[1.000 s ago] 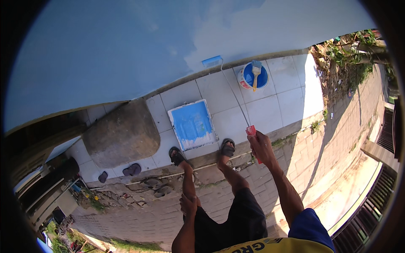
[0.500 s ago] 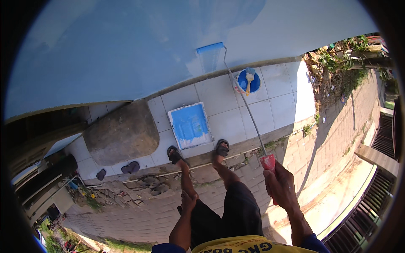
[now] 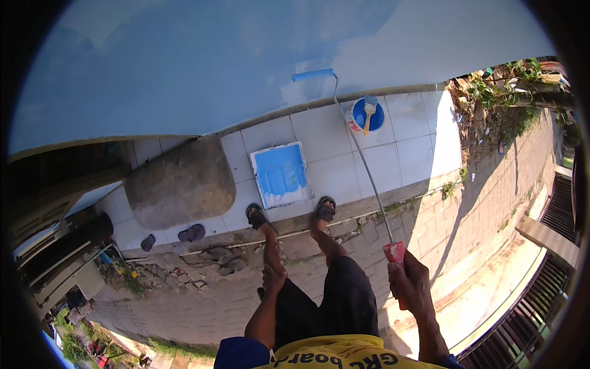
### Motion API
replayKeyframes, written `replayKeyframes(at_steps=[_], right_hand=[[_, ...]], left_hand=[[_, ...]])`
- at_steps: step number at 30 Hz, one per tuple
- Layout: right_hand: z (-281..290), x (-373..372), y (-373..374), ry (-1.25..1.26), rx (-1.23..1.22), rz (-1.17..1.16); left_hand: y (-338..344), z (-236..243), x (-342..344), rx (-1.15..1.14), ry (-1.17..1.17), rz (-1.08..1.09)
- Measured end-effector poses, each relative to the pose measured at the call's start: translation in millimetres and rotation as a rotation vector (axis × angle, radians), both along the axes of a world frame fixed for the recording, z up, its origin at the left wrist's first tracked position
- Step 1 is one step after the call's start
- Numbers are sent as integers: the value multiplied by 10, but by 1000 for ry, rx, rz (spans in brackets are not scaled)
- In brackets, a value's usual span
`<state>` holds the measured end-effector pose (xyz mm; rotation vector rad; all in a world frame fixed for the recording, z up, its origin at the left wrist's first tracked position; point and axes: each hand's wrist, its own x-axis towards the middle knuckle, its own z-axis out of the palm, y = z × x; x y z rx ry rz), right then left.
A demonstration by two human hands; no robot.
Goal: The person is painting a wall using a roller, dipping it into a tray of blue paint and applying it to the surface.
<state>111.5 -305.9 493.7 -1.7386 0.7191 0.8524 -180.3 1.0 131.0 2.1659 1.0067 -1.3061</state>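
My right hand (image 3: 410, 284) is closed round the red handle of a long-framed paint roller (image 3: 374, 178). The blue roller sleeve (image 3: 313, 75) lies against the low part of the wall (image 3: 203, 67), where fresh, darker blue patches show over paler paint. My left hand (image 3: 274, 280) rests on my left leg near the knee, holding no tool. A paint tray (image 3: 279, 169) with wet blue paint sits on the tiles ahead of my feet. Right of it stands a small bucket (image 3: 358, 125) of blue paint, with a paintbrush (image 3: 369, 114) laid across its top.
White floor tiles (image 3: 322, 132) run along the wall's foot, ending at a raised edge before brick paving (image 3: 196, 313). A brown mat (image 3: 181, 181) and dark slippers (image 3: 192, 232) lie to the left. Plants and debris (image 3: 491, 98) fill the right corner; a metal grate (image 3: 522, 320) is right.
The roller sleeve has shifted slightly downward along the wall, and my right hand on its handle sits a little lower and nearer. My left hand stays at the knee.
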Motion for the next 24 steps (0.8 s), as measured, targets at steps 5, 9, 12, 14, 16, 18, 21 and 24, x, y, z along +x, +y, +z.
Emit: replayKeyframes(at_steps=[5,9,12,14,16,18,21,24], right_hand=[[-1799,99,178,-110,76,101],[-3160,250,324,-189,82,141],[-3758,406,412,-246,78,165],[-4042,498,487,-314,39,189],[-4240,602,539,-269,17,189],[-4375,694,559,-228,1,177],[-4477,826,604,-190,11,152],[-4471,890,669,-186,48,135]], left_hand=[[-70,68,167,145,9,13],[-80,86,337,233,9,-65],[-107,68,392,291,4,-119],[-109,44,399,324,10,-146],[-97,55,383,331,10,-184],[-82,53,384,336,8,-209],[-56,52,410,341,10,-214],[-23,61,413,342,17,-210]])
